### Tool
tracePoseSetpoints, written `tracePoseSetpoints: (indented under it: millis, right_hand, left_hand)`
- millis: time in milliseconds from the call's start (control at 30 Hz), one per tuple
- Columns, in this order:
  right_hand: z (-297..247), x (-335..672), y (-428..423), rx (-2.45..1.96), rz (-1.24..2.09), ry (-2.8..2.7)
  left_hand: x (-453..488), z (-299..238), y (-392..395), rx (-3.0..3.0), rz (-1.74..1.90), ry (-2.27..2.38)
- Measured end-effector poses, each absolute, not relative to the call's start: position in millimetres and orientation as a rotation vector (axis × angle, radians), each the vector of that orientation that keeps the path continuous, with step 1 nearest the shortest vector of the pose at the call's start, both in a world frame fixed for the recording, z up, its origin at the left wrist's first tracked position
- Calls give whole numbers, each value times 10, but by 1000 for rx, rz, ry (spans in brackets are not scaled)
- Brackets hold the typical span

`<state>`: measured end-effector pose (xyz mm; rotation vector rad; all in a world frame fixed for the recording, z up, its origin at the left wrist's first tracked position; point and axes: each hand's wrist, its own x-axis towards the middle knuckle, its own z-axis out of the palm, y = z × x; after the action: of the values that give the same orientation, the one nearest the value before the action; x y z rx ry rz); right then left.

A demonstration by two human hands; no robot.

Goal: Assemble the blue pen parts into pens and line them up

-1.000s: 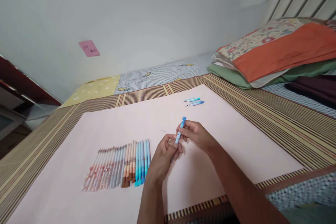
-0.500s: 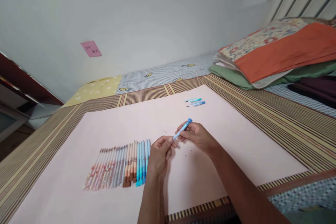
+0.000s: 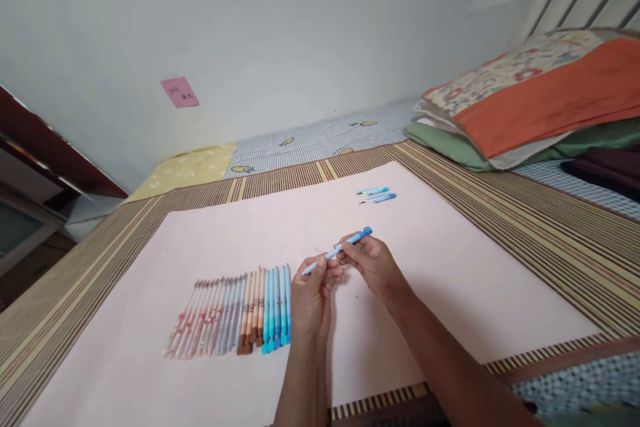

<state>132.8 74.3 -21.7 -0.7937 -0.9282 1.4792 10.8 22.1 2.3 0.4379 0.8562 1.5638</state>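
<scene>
A light blue pen with a darker blue end is held between both hands above the pink sheet. My left hand pinches its pale, narrower end, which points down to the left. Around its middle, near the blue end, my right hand has its fingers closed. To the left of my left hand lies a row of pens, running from pinkish and grey to brown-ended and blue. Beyond my hands are several loose blue pen parts, some with thin dark tips.
The sheet lies on a striped mat. At the right is a stack of folded bedding with an orange and floral pillow. A pink note is stuck to the wall behind. A tiny dark speck lies near my right hand.
My left hand has shifted along the pen, and more of its pale end now shows past the fingers. The pen has tilted flatter. The whole view has shifted slightly.
</scene>
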Motion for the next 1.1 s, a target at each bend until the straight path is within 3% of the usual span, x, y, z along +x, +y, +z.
tracePoseSetpoints:
  millis: [833,1100]
  right_hand:
    - [-153,1267,672,-750,1587,-910]
    - [-249,1268,730,-796,1663,-619]
  left_hand:
    - [135,87,236,334,1612,1027]
    - [121,24,281,47,1545,1046]
